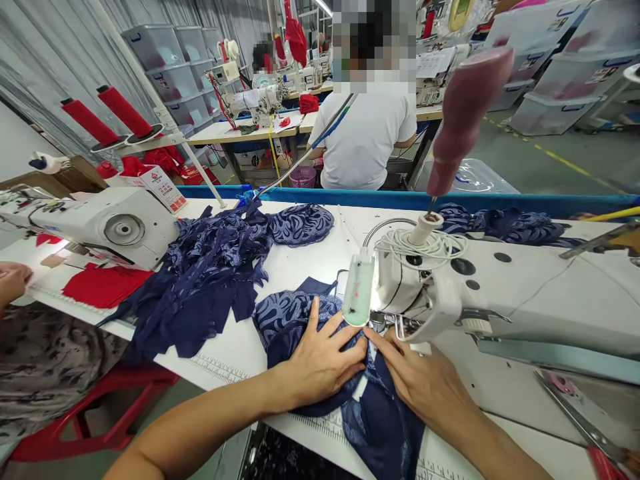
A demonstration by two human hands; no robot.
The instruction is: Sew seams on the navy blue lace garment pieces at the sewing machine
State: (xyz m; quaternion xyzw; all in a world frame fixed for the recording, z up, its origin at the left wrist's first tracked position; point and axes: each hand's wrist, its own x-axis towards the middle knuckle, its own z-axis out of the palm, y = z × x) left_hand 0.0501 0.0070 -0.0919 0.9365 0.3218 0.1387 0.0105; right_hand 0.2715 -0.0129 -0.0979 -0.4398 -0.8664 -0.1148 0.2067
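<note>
Navy patterned fabric [387, 423] lies at the needle end of the sewing machine [410, 280]. The left hand [323, 357] rests on it, fingers spread; the right hand [425, 377] touches it, fingers closer together, grip unclear.

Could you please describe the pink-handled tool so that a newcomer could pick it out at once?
Find the white sewing machine filling the right side of the view. On its left end is a white post ringed by pale coiled cord. The tool stands in that post, leaning right; its fat, rounded pink handle sets it apart from the pale cord and machine.
</note>
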